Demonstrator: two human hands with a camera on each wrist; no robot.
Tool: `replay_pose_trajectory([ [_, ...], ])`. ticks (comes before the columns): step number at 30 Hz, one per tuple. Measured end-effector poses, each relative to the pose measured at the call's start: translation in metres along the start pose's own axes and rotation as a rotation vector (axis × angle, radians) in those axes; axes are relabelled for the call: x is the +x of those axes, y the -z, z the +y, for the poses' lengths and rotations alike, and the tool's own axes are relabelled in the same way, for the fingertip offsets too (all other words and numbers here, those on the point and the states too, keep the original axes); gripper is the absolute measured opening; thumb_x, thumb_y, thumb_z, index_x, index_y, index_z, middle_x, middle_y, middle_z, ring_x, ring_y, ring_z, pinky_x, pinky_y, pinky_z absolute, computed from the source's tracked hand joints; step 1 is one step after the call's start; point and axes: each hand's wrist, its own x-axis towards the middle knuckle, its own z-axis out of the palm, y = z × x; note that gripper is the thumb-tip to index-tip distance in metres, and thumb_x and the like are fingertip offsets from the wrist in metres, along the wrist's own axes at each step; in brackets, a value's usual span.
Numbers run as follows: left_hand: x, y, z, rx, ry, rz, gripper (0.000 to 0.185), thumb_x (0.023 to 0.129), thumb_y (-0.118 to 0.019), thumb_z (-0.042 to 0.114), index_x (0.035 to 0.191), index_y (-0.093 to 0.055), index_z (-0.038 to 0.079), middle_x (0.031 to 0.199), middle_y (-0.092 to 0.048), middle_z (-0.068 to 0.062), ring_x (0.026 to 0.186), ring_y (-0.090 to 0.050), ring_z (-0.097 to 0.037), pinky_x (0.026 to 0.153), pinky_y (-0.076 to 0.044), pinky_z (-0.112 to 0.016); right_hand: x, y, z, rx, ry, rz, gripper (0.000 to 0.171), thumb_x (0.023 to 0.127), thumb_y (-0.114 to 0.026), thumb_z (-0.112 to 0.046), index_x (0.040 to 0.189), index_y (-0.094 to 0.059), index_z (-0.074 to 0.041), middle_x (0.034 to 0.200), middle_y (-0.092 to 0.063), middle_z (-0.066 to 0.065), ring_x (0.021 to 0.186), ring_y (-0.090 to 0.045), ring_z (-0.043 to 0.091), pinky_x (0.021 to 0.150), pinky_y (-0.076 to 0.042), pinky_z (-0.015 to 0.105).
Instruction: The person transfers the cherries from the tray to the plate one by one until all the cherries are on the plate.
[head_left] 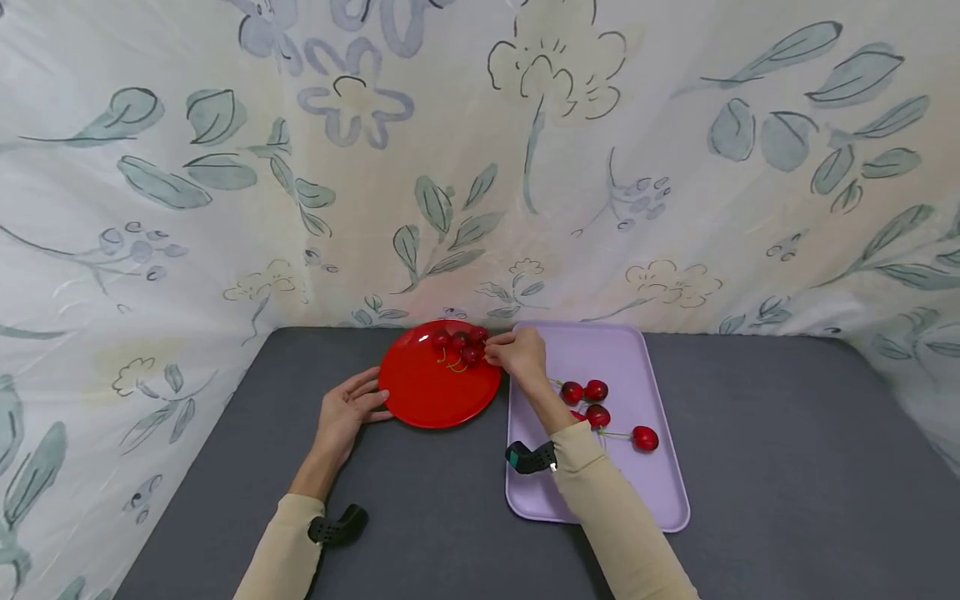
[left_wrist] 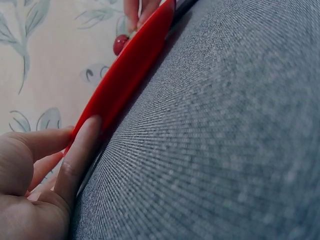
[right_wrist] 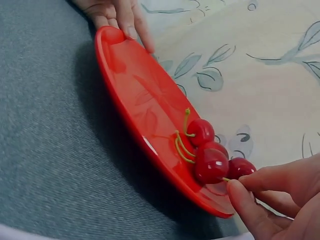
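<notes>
At its left rim, my left hand (head_left: 347,414) holds a round red plate (head_left: 427,400), with fingertips on both sides of the edge. Over the plate's far right side is my right hand (head_left: 522,357). Its thumb and forefinger pinch the thin green stem of a cherry (right_wrist: 211,165). That dark red, shiny cherry sits against other cherries (right_wrist: 201,131) grouped near the rim, some with curved stems. From the left wrist, a cherry (left_wrist: 120,45) shows above the plate's edge beside the right fingers.
A lilac rectangular tray (head_left: 630,500) lies right of the plate, partly under the right forearm. Several cherries (head_left: 645,438) lie on it. Grey cloth (head_left: 442,517) covers the table. Behind hangs a flower-patterned curtain (head_left: 450,125). Both wrists wear black bands (head_left: 339,526).
</notes>
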Motion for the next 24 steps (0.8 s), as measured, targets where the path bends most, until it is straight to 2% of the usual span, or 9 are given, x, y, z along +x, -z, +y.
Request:
replay_pose_trajectory([
  [13, -0.0009, 0.0010, 0.0002, -0.004, -0.004, 0.000, 0.053, 0.094, -0.065, 0.006, 0.143, -0.047, 0.002, 0.132, -0.057, -0.022, 0.093, -0.070, -0.014, 0.077, -0.060, -0.035, -0.0045, -0.0060, -0.0002, -0.104, 0.032, 0.022, 0.011, 0.086, -0.071, -0.001, 0.090, -0.076, 0.007, 0.084, -0.073, 0.020, 0.071, -0.073, 0.026, 0.060, -0.059, 0.021],
  [24, -0.0012, 0.0008, -0.0010, 0.006, -0.009, 0.001, 0.052, 0.094, -0.065, 0.007, 0.143, -0.047, 0.002, 0.135, -0.054, -0.025, 0.094, -0.070, -0.014, 0.077, -0.060, -0.035, -0.0057, -0.0013, -0.0031, -0.091, 0.035, 0.004, 0.011, 0.086, -0.069, 0.000, 0.090, -0.075, 0.009, 0.083, -0.073, 0.020, 0.069, -0.073, 0.024, 0.061, -0.059, 0.023],
])
